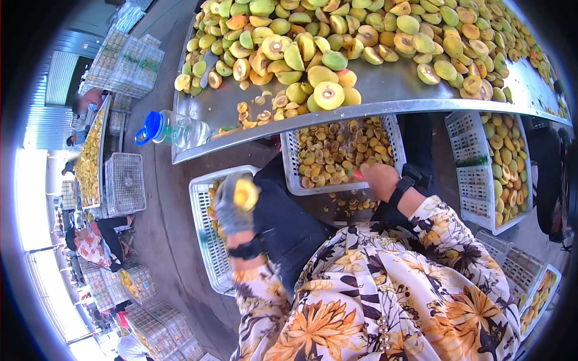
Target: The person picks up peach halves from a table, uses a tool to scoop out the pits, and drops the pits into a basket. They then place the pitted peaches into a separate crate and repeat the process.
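Observation:
My left hand (233, 210), in a grey glove, is closed on a halved yellow fruit (245, 194), above a white crate (209, 253) at my left. My right hand (380, 180) is bare and closed round a small tool with a red handle (357, 174). It is over the right side of a white crate (291, 161) of small cut fruit pieces (337, 150). Beyond both hands, halved green and yellow fruits (328, 95) are heaped on a metal table (385, 81). The tool's tip is too small to tell.
A clear bottle with a blue lid (180, 129) lies at the table's left corner. The table's metal edge (373, 109) runs across in front of me. More fruit crates (472, 174) stand on the right. People (99, 243) and stacked crates (135, 66) are at far left.

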A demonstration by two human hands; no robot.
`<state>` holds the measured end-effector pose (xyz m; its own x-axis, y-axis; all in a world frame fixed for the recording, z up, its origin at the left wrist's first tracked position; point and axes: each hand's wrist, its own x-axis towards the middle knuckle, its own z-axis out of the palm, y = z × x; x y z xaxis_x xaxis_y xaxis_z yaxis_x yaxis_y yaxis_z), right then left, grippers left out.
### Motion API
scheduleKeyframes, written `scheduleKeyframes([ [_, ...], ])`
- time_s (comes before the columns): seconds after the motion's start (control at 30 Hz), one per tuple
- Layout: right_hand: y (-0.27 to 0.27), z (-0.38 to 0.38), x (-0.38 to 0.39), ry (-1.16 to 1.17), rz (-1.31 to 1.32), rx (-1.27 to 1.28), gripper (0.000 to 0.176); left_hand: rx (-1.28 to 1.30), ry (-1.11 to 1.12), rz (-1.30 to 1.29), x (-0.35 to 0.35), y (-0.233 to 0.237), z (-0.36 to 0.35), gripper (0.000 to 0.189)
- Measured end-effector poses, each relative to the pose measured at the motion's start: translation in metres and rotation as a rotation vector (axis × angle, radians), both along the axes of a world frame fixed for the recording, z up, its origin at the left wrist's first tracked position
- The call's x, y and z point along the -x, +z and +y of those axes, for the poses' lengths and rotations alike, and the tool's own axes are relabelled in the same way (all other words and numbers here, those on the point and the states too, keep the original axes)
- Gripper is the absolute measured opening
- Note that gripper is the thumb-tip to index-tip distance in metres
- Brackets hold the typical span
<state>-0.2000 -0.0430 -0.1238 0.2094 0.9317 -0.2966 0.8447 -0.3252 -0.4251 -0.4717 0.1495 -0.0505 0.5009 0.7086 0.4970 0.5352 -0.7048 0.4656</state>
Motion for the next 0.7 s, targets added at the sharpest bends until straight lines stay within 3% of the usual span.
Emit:
scheduleKeyframes([
  [0.07,-0.006,-0.002,-0.004,-0.029,0.047,-0.123,0.023,0.873,0.373,-0.291,0.056,-0.010,0.029,0.040],
  [0.1,-0.010,-0.004,-0.002,-0.058,0.104,-0.238,0.021,0.631,0.504,0.178,0.045,0.025,0.017,0.035],
  [0.17,-0.008,-0.001,0.001,-0.082,0.110,-0.288,0.022,0.150,0.516,0.429,0.048,0.027,0.027,0.036],
  [0.23,-0.001,0.000,0.005,-0.132,0.189,-0.288,0.024,0.163,0.312,0.188,0.004,0.041,0.035,0.037],
  [0.3,0.003,-0.001,0.005,-0.128,0.212,-0.349,0.027,0.324,0.146,0.118,-0.069,0.063,0.029,0.039],
  [0.37,0.009,-0.006,0.006,-0.137,0.225,-0.408,0.029,0.084,-0.063,0.146,-0.130,0.041,0.046,0.042],
  [0.47,0.017,-0.020,0.004,-0.282,0.352,-0.460,0.043,0.280,-0.136,0.359,-0.216,0.026,0.045,0.052],
  [0.57,0.030,-0.036,-0.001,-0.412,0.349,-0.531,0.048,0.287,-0.177,0.559,-0.252,0.020,0.025,0.067],
  [0.6,0.034,-0.040,-0.003,-0.487,0.368,-0.440,0.051,0.313,-0.218,0.469,-0.255,0.018,0.024,0.063],
  [0.67,0.041,-0.038,-0.006,-0.509,0.392,-0.492,0.051,0.339,-0.260,0.386,-0.253,0.005,0.033,0.058],
  [0.7,0.044,-0.034,-0.007,-0.515,0.418,-0.543,0.052,0.527,-0.266,0.225,-0.251,-0.014,0.045,0.050],
])
